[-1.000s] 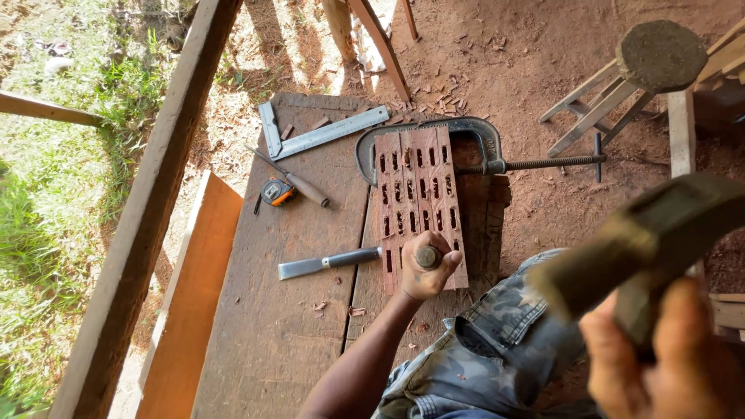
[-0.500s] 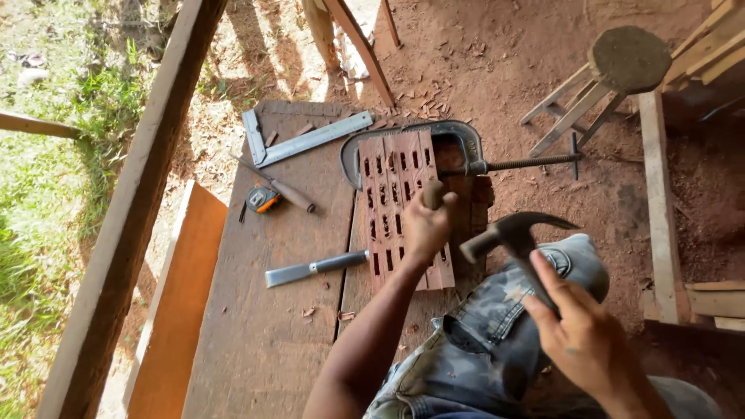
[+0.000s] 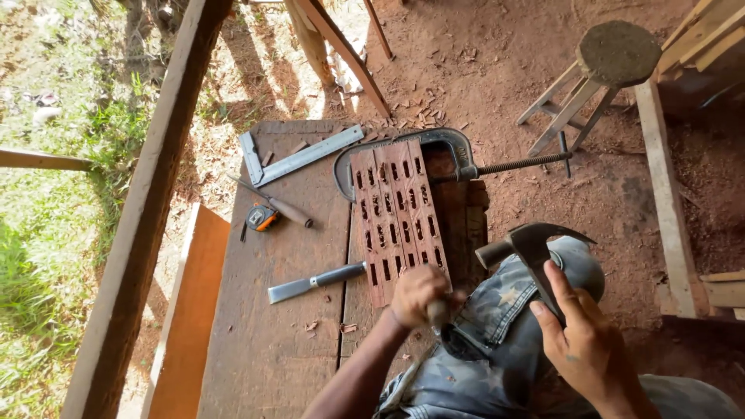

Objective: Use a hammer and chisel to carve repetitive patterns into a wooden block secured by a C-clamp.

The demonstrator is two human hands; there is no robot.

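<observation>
The slotted wooden panel (image 3: 397, 217) lies flat on the tabletop (image 3: 272, 357), reddish, cut with rows of short rectangular slots, its far end gripped by a metal clamp (image 3: 458, 159). At its six o'clock edge the left hand (image 3: 419, 293) is clenched around a chisel handle (image 3: 437, 312). At about four o'clock from the panel, the right hand (image 3: 586, 341) grasps a claw hammer (image 3: 535, 248), raised clear of the panel. A second chisel (image 3: 314, 281) lies at the panel's eight o'clock.

Left hand (image 3: 417, 293) fisted low; right hand (image 3: 583, 341) gripping, raised.
</observation>
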